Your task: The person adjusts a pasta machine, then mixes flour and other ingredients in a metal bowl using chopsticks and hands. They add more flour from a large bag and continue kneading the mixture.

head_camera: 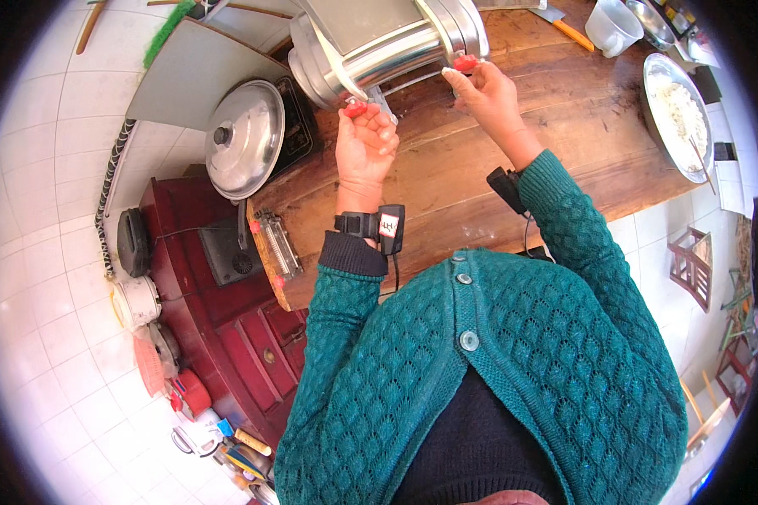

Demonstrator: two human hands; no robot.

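Note:
A metal noodle-rolling machine point(391, 53) stands at the far side of the wooden table point(442, 189), its polished roller facing me. My left hand point(367, 142) has thumb and fingers on the left red knob point(355, 109), low on the machine's near side. The remaining fingers of that hand are curled. At the other end, my right hand point(489, 95) pinches the right red knob point(465, 62). Something white, perhaps dough or flour, sticks to the right thumb's tip. Part of each knob is hidden by the fingers.
A noodle-cutter attachment point(278, 245) lies at the table's left edge. Beyond it, a lidded pan point(245, 139) sits by a black cooktop point(295, 120). At right are a metal basin point(654, 120) of crumbly white dough with chopsticks, an orange-handled knife point(571, 33) and a plastic jug point(614, 28).

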